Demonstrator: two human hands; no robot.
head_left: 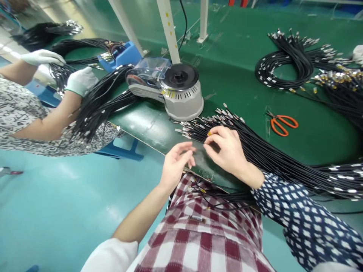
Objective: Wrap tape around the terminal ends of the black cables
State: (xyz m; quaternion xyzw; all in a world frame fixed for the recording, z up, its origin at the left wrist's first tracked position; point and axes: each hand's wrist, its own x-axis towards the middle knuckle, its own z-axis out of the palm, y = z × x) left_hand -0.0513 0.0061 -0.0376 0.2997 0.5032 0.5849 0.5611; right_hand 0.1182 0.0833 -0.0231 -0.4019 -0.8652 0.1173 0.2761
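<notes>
A long bundle of black cables (272, 153) lies across the green table, its white-tipped connector ends fanned out near the tape machine. My right hand (225, 147) is over the near side of these ends, thumb and forefinger curled towards each other, with a small yellow piece (209, 133) at the fingertips. My left hand (179, 160) is at the table edge, left of my right hand, its fingers apart and slightly blurred, holding nothing. More black cables (232, 197) with yellow and white ends hang over my lap, against the checked apron (195, 234).
A grey round tape machine (184, 98) stands behind the connector ends. Orange-handled scissors (283, 122) lie at right, before a coiled cable bundle (283, 68). At left, a person's gloved hands (81, 81) handle cables beside a blue tape dispenser (124, 56). White posts rise behind.
</notes>
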